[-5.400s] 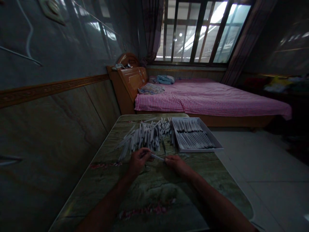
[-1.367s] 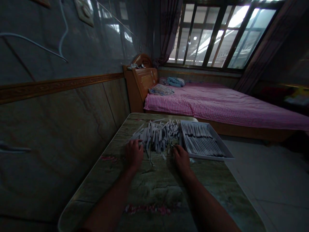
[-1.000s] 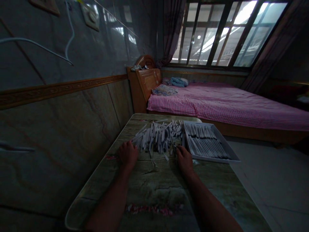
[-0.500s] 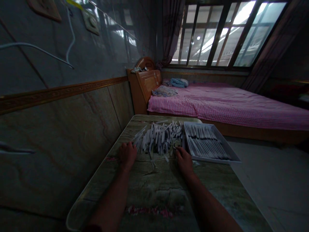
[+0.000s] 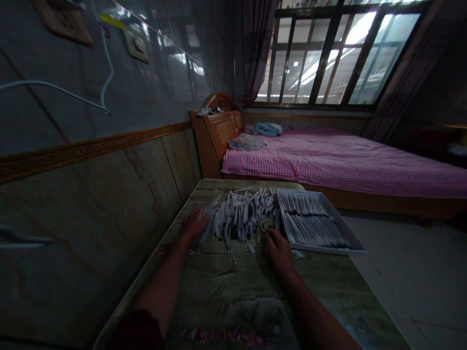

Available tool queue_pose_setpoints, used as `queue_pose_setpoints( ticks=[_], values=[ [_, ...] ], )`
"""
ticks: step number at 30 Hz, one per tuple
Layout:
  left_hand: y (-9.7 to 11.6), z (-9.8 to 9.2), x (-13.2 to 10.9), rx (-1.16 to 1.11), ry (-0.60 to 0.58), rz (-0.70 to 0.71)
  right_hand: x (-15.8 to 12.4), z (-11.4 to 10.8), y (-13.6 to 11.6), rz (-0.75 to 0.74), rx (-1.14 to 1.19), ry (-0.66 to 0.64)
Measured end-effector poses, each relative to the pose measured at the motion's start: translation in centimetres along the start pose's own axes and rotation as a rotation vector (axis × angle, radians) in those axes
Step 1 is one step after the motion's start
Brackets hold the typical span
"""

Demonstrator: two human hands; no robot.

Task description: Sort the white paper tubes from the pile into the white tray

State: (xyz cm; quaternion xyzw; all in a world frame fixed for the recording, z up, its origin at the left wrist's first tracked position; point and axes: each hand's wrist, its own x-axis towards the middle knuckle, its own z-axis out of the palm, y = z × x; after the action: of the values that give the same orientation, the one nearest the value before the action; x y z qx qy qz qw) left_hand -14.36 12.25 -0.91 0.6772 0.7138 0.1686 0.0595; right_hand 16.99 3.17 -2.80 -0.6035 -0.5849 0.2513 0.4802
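A heap of thin whitish sticks (image 5: pixel 239 214) lies on the far part of the table, its pieces pointing in mixed directions. At the heap's left side, my left hand (image 5: pixel 194 224) stretches its fingers out over some loose sticks; it is slightly blurred and no held thing shows. My right hand (image 5: pixel 279 249) rests near the heap's right front edge with thumb and fingers closed. Something small and dark pokes out of its fingertips, too dim to name. Just right of that hand stands a shallow white tray (image 5: pixel 346 228) holding similar sticks laid in two rows.
The table (image 5: pixel 233 287) has a marbled green top with reddish patches. A tiled wall (image 5: pixel 91 218) runs along its left side. Beyond the table stand a wooden headboard (image 5: pixel 215 141) and a bed with a pink checked sheet (image 5: pixel 328 155). White cables (image 5: pixel 54 87) hang on the wall.
My left hand has gone from curled on the table to fingers stretched forward at the heap's left sticks. My right hand stays by the heap. The view has tilted up slightly.
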Motion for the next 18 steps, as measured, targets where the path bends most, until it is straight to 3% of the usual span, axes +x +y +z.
queue_pose_setpoints(
  ticks=[4,9,18],
  values=[
    [-0.1,1.0,1.2,-0.095,-0.054,0.159,0.0,0.1,0.2,-0.011,0.012,0.002],
    [1.5,2.9,0.9,-0.193,-0.058,0.284,0.0,0.1,0.1,0.002,0.021,-0.001],
    [6.8,4.9,-2.5,-0.206,-0.023,0.204,0.1,0.0,0.2,-0.004,0.023,0.013]
  ],
)
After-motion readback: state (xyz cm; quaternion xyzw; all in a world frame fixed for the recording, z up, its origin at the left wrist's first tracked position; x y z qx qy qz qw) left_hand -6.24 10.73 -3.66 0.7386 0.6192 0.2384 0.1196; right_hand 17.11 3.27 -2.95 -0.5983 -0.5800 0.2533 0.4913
